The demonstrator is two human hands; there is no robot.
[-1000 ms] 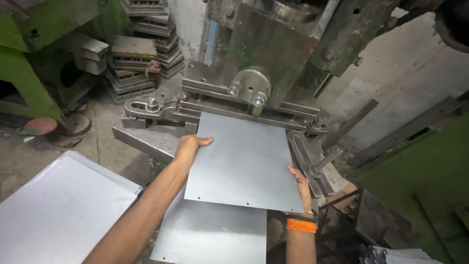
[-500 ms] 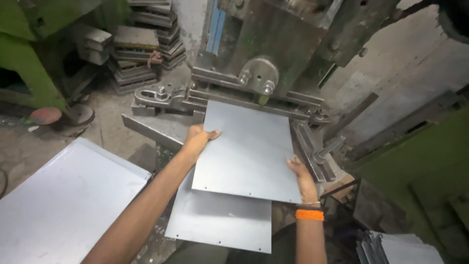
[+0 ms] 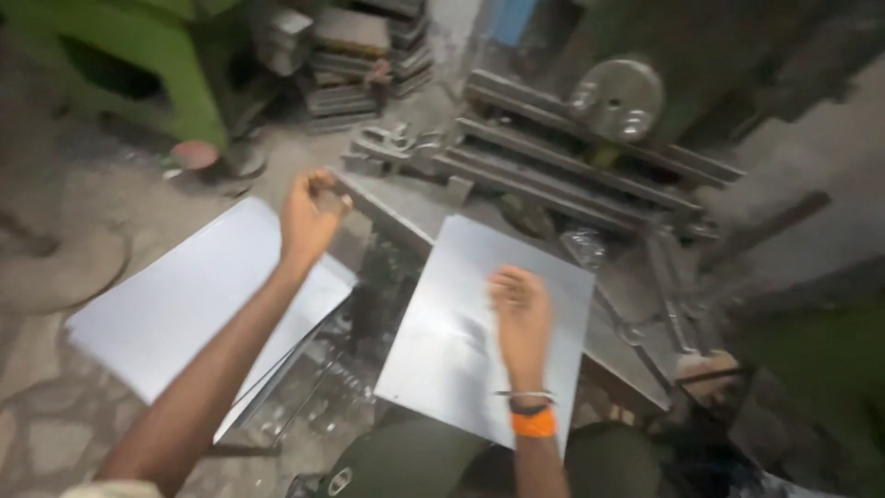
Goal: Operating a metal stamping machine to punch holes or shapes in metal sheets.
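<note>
Sheet under the right hand: flat, grey metal sheet, roughly rectangular, lying tilted across the table of the press, its near edge reaching toward the person's lap.
Right hand: right hand rests palm-down on the middle of that sheet, fingers spread and flat; it presses on the sheet and grips nothing. An orange band and a thin bracelet circle the wrist. The hand is slightly blurred.
Left hand: left hand is raised off to the left, above the far corner of the stack, fingers loosely curled. Blur hides the fingertips, so whether it pinches anything cannot be told.
Stack at left: stack of similar metal sheets, pale and shiny, lying low beside the machine, well apart from the sheet under the right hand.
Machine: heavy steel press straight ahead, with long horizontal bars, a round metal disc above them and clamps at the left end.
Surroundings: green machine body at upper left, piled metal plates behind it, rough stone floor with scraps.
Handling advice: a thin sheet like this probably has sharp edges and flexes easily, so a flat palm on the face, as shown, seems the safest way to steady or slide it. Keeping fingers off the edges and clear of the press bars looks wise, and the free hand is best kept in plain sight.
</note>
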